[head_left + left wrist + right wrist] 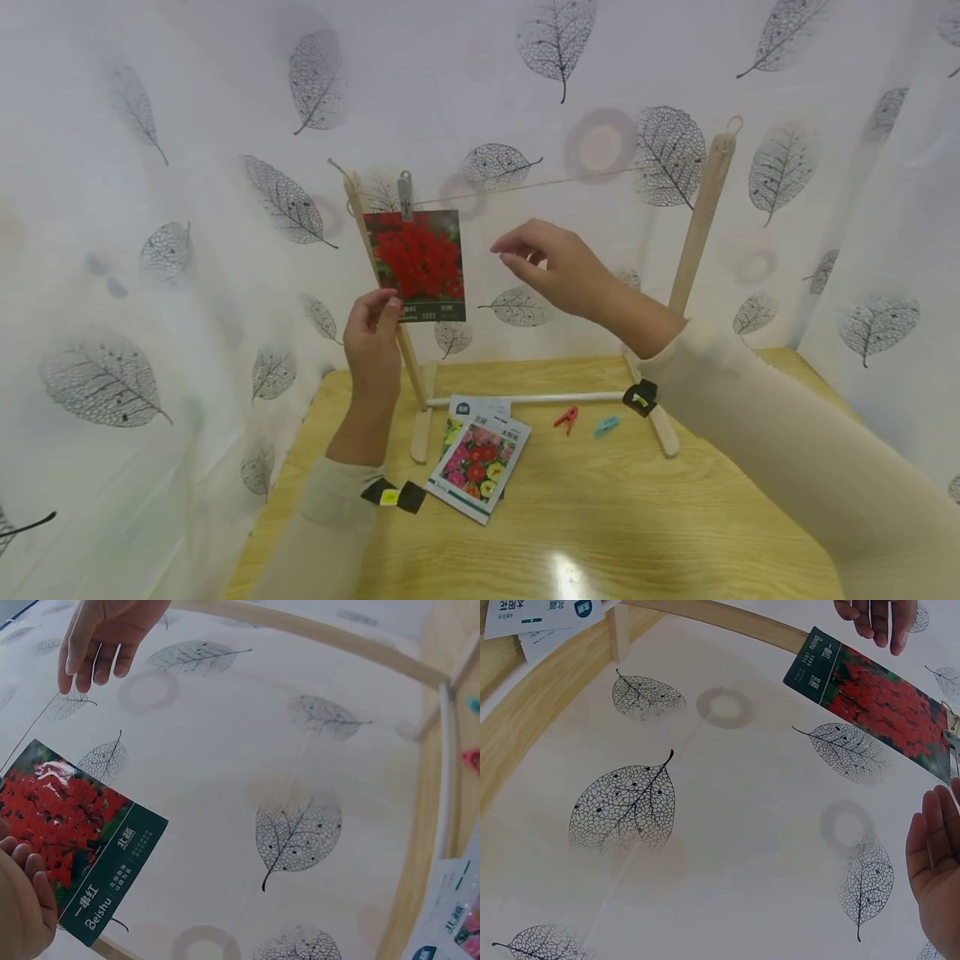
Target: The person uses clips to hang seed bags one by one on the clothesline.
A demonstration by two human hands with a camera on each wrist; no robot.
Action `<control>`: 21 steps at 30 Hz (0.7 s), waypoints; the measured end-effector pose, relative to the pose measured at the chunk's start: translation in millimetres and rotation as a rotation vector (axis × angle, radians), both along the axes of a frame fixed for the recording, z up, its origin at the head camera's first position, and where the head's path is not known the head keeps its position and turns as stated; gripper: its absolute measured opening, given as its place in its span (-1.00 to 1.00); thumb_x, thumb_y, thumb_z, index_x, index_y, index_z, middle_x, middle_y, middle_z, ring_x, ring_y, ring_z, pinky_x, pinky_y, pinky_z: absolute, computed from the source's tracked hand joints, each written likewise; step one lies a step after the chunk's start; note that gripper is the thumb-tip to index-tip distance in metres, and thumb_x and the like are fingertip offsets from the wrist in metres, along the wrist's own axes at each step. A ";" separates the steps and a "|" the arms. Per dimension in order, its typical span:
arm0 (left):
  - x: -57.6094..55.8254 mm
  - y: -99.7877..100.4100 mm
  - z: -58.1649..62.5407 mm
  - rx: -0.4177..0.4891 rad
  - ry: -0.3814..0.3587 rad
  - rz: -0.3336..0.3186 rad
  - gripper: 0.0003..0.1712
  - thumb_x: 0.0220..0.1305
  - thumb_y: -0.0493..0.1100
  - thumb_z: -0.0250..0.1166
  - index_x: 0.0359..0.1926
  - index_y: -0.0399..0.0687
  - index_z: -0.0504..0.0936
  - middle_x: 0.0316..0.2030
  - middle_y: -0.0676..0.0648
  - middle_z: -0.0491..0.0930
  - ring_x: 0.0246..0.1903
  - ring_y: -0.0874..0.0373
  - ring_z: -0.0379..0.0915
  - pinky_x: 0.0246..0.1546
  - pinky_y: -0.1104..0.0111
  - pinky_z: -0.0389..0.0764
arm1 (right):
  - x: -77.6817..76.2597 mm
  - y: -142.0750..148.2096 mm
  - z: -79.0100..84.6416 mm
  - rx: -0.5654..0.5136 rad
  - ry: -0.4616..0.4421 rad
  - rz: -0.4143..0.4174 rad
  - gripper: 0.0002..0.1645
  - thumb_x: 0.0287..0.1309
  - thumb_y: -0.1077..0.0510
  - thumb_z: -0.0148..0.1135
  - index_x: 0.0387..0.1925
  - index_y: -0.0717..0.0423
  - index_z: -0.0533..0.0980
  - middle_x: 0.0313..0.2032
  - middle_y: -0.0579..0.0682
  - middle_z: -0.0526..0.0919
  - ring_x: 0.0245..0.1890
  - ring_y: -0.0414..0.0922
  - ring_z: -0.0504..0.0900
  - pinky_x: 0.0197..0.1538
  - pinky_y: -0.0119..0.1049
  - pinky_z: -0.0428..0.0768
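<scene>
A seed packet with red flowers point(420, 258) hangs from a grey clip point(406, 196) on a thin string point(525, 185), near its left end. My left hand point(375, 333) is at the packet's lower left corner, overlapping it in the head view. In the right wrist view a small gap shows between the left hand's loosely bent fingers point(881, 622) and the packet point(885, 701). To the right of the packet, my right hand point(551, 262) is raised below the string, its fingers loosely bent around nothing. The left wrist view shows that hand point(112, 634) with fingers hanging down.
Wooden posts point(701, 221) hold the string, joined low down by a white rod point(555, 398). More seed packets point(480, 471) lie overlapped on the wooden table point(600, 517). A red clothespin point(567, 419) and a blue one point(607, 426) lie right of them. Leaf-patterned curtain point(202, 333) surrounds the table.
</scene>
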State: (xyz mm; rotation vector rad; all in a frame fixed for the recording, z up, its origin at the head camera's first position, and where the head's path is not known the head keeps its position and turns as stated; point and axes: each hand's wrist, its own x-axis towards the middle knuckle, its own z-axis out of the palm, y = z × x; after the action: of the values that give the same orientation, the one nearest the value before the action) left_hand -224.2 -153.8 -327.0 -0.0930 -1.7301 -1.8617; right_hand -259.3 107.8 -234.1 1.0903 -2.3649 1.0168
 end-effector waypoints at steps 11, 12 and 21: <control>2.1 1.2 -4.3 0.019 0.002 0.008 -0.81 0.45 -0.22 0.19 0.00 -0.20 0.59 -0.24 -0.09 0.59 -0.19 0.06 0.52 -0.20 0.51 0.54 | 3.2 8.2 -15.0 -0.027 0.010 0.012 -0.73 0.43 0.19 0.16 0.06 0.18 0.62 -0.07 0.03 0.68 -0.11 -0.14 0.62 -0.01 -0.26 0.63; 2.5 1.6 -4.2 0.021 0.002 0.008 -0.80 0.45 -0.22 0.20 0.00 -0.20 0.59 -0.24 -0.08 0.59 -0.18 0.06 0.53 -0.20 0.51 0.54 | 3.5 9.1 -16.2 -0.027 0.011 0.011 -0.73 0.43 0.19 0.16 0.05 0.18 0.62 -0.07 0.03 0.69 -0.11 -0.14 0.62 -0.01 -0.26 0.63; 3.5 3.9 -6.8 0.039 0.011 0.007 -0.76 0.43 -0.26 0.21 0.02 -0.34 0.57 -0.30 0.06 0.60 -0.20 0.08 0.55 -0.21 0.52 0.54 | 7.8 15.0 -26.2 -0.027 0.016 0.016 -0.74 0.42 0.22 0.16 0.06 0.17 0.61 -0.07 0.04 0.69 -0.13 -0.14 0.62 -0.01 -0.28 0.63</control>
State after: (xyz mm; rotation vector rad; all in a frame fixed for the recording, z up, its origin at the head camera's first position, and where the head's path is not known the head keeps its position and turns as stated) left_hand -220.7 -149.9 -333.7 -0.0810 -1.6839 -1.8852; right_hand -251.6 122.8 -260.3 1.1050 -2.3270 1.0389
